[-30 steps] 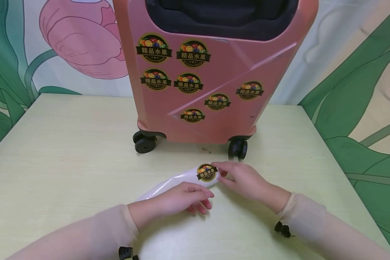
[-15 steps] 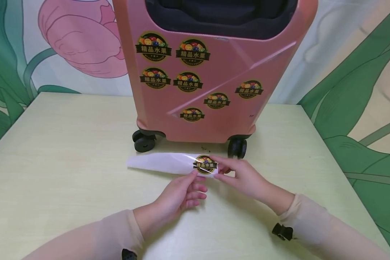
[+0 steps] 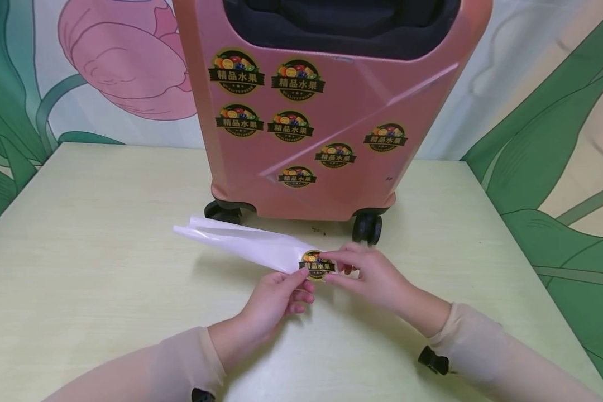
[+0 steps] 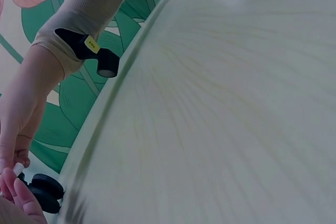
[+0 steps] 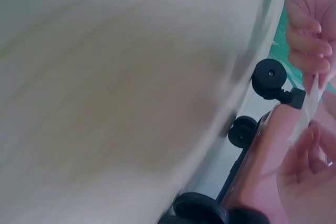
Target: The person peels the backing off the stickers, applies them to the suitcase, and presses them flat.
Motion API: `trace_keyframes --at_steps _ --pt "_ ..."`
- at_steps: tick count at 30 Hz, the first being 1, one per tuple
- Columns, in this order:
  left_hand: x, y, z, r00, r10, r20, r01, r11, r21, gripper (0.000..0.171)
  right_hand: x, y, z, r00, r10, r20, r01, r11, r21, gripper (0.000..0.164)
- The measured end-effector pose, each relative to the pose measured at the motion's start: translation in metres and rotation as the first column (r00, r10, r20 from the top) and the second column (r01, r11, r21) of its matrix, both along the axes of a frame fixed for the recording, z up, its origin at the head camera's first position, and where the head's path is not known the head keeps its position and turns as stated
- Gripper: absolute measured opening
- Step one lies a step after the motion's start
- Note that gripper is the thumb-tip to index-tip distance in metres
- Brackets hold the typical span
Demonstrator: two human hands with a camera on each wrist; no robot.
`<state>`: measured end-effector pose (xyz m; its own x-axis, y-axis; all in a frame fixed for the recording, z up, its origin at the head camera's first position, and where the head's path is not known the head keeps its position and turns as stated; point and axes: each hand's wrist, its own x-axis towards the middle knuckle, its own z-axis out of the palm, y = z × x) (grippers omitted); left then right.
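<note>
A strip of glossy white backing paper (image 3: 246, 245) carries one round fruit sticker (image 3: 312, 261) at its right end. My left hand (image 3: 273, 301) pinches the strip's lower edge, its thumb on the front beside the sticker. At the sticker's right edge, the thumb and index finger of my right hand (image 3: 374, 276) hold the end of the strip. The strip's loose left part curls and rises off to the left. In the right wrist view, the paper (image 5: 310, 106) stretches edge-on between the fingers of both hands.
A pink suitcase (image 3: 352, 106) stands upright behind the hands, with several matching stickers on its front. Its black wheels, one at the right (image 3: 367, 228), rest on the pale table (image 3: 105, 251). A curtain with painted leaves (image 3: 573, 167) hangs behind.
My left hand has come up to the strip and taken hold beside the sticker. The strip's left end has swung up and leftward, now curling. The right hand keeps its hold, shifting slightly.
</note>
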<state>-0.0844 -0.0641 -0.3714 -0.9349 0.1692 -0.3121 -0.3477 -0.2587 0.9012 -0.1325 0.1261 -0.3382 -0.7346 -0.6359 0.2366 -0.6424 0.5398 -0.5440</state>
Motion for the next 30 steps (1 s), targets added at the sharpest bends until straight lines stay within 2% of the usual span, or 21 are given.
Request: trace_keyframes --at_steps 4,10,15,23,30 --pt "-0.0001 0.0018 -0.0014 1.0 0.0 -0.012 0.0 1.0 -0.009 0.027 0.0013 -0.0039 -0.0003 0.997 -0.025 -0.078 0.027 0.999 0.025 0.034" --pt "-0.0014 0.0017 -0.0028 0.999 -0.009 -0.048 0.008 1.0 -0.02 0.026 0.0013 -0.0062 0.0027 0.997 -0.034 -0.064 0.036 0.999 0.021 0.032" --pt "-0.0019 0.0009 -0.0016 0.998 -0.023 -0.061 0.022 1.0 -0.013 0.025 0.0003 -0.0055 0.002 0.996 -0.007 -0.085 0.007 1.0 0.001 0.029" --pt "-0.0019 0.0025 0.0019 0.997 0.017 -0.075 -0.018 1.0 -0.018 0.022 0.0022 -0.0038 0.0008 0.967 0.08 -0.241 -0.085 0.996 -0.014 0.031" --pt "-0.0021 0.0025 0.0009 0.994 0.024 -0.104 -0.029 0.999 -0.04 0.023 0.0059 -0.0055 0.0009 0.979 0.089 -0.184 -0.104 0.992 -0.077 0.023"
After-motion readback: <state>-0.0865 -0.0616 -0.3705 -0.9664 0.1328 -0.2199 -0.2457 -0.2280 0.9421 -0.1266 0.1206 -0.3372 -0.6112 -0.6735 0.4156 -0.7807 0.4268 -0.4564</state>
